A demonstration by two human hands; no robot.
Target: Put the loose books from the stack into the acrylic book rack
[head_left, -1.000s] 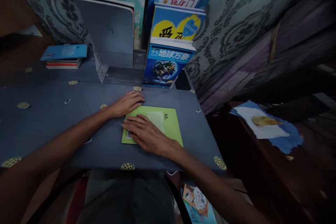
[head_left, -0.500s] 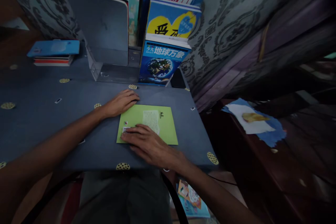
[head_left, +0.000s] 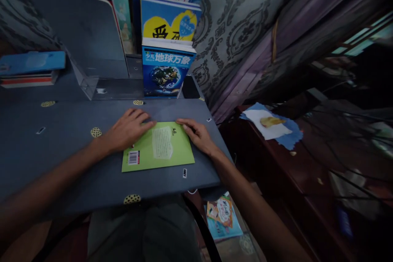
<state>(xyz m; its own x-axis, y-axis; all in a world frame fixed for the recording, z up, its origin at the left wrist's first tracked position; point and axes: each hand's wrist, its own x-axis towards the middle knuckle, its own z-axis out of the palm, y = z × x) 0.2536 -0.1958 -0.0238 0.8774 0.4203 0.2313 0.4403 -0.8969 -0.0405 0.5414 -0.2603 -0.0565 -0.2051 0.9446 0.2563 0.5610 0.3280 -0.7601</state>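
Note:
A thin green book (head_left: 181, 151) lies flat on the dark blue tablecloth (head_left: 159, 184), its text panel and barcode facing up. My left hand (head_left: 129, 129) rests at the book's upper left corner, palm down, fingers apart, with the thumb along the top edge. At the upper right corner is my right hand (head_left: 196, 133); its fingers are stretched out over the corner and right edge. Neither hand has lifted the book off the cloth.
Behind stand a blue earth book (head_left: 166, 75), a yellow-and-blue book (head_left: 168, 18) and a clear bookstand (head_left: 110, 90). More books (head_left: 33, 63) lie far left. A dark phone-like object (head_left: 190, 87) lies behind right. Below are more books (head_left: 222, 217).
My right hand has moved from the book's lower left to its upper right corner, uncovering the barcode. My left hand has spread beside the upper left corner. The camera view has shifted right.

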